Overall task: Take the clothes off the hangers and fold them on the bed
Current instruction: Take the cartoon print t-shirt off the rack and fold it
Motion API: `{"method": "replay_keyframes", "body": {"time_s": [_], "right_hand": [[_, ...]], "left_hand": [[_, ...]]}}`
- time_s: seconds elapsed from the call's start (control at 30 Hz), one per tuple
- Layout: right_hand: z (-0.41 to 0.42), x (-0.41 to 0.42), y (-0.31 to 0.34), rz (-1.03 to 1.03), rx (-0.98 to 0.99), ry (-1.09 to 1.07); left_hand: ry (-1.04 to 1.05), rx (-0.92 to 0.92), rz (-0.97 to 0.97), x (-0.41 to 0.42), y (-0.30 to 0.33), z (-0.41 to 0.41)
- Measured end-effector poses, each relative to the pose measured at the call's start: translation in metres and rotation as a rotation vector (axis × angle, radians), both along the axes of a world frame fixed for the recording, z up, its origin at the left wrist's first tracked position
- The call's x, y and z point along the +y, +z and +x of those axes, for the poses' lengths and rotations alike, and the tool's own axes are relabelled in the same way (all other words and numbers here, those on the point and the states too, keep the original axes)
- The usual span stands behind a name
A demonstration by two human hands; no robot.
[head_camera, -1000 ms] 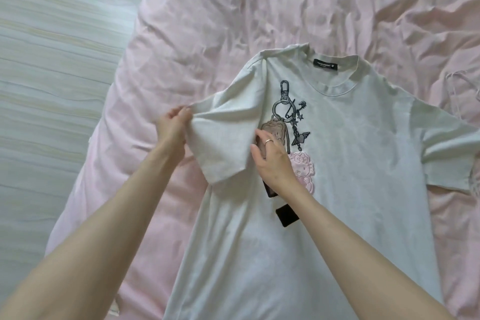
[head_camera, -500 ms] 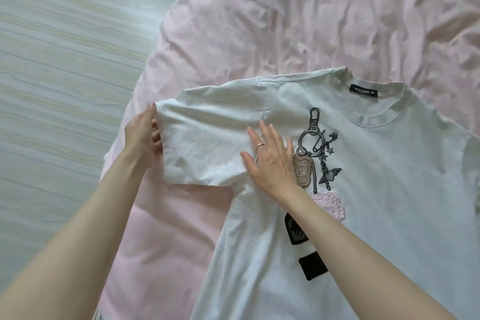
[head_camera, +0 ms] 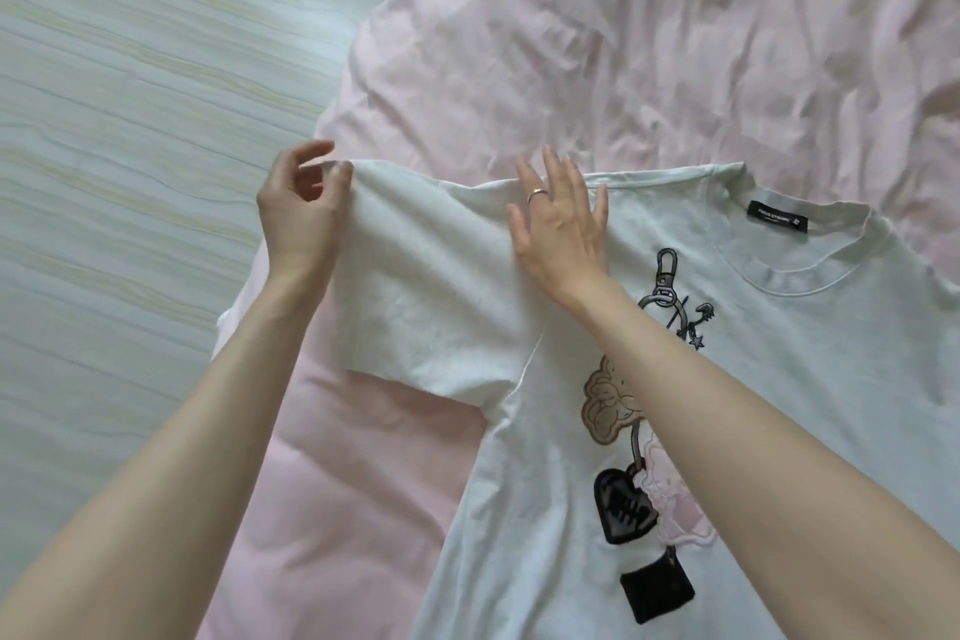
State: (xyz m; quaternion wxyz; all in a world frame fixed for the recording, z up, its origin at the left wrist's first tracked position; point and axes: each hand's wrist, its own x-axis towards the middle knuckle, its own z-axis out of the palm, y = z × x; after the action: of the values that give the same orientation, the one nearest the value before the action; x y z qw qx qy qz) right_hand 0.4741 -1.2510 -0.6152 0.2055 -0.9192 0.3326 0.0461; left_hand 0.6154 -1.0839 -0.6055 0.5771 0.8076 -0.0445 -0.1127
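The pale T-shirt (head_camera: 810,379) lies face up on my pink bed (head_camera: 649,42), its black neck label (head_camera: 777,216) printed with small white writing I cannot read. The chest print (head_camera: 641,426) shows a keyring with charms: a brown figure, a pink one, a black heart and a black tag. My left hand (head_camera: 298,218) pinches the sleeve (head_camera: 426,296) at its top corner with the fingers (head_camera: 340,172). My right hand (head_camera: 563,224), ring (head_camera: 537,195) on one finger, lies flat with straight fingers on the shoulder seam. Since half a second ago the sleeve is spread wider and my right hand has slid up from beside the print to the shoulder.
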Motion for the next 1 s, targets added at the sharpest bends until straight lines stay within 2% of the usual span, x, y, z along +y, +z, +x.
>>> {"method": "replay_keyframes", "body": {"time_s": [0.1,0.13,0.2,0.3,0.37,0.47,0.53,0.63,0.73,0.8,0.9,1.0], "right_hand": [[-0.001,0.014,-0.005,0.017,-0.056,-0.044],[-0.005,0.023,-0.008,0.016,-0.099,-0.043],[-0.018,0.046,-0.011,0.004,-0.187,-0.033],[-0.047,0.078,-0.017,0.055,-0.274,-0.065],[-0.066,0.096,-0.023,0.091,-0.255,-0.079],[-0.081,0.112,-0.035,0.101,-0.186,-0.06],[-0.082,0.112,-0.037,0.106,-0.159,-0.044],[-0.077,0.109,-0.031,0.111,-0.19,-0.053],[-0.073,0.111,-0.026,0.091,-0.222,-0.041],[-0.072,0.113,-0.03,0.043,-0.13,0.034],[-0.069,0.11,-0.038,0.013,0.07,0.13],[-0.064,0.105,-0.038,0.012,0.163,0.153]], "left_hand": [[0.116,0.301,0.134,0.016,-0.023,0.0],[0.077,0.398,0.185,0.021,-0.029,-0.004],[-0.025,0.481,0.243,0.031,-0.031,-0.014],[-0.12,0.579,0.186,0.041,-0.019,-0.03],[-0.243,0.652,0.148,0.048,-0.017,-0.041],[-0.357,0.792,-0.036,0.054,-0.014,-0.056],[-0.333,0.758,-0.071,0.053,-0.015,-0.066],[-0.206,0.516,-0.004,0.053,-0.012,-0.072],[-0.192,0.303,0.047,0.062,-0.008,-0.068],[-0.167,0.226,0.134,0.07,-0.013,-0.065],[-0.133,0.253,0.214,0.076,-0.025,-0.066],[-0.102,0.313,0.242,0.073,-0.026,-0.068]]}}
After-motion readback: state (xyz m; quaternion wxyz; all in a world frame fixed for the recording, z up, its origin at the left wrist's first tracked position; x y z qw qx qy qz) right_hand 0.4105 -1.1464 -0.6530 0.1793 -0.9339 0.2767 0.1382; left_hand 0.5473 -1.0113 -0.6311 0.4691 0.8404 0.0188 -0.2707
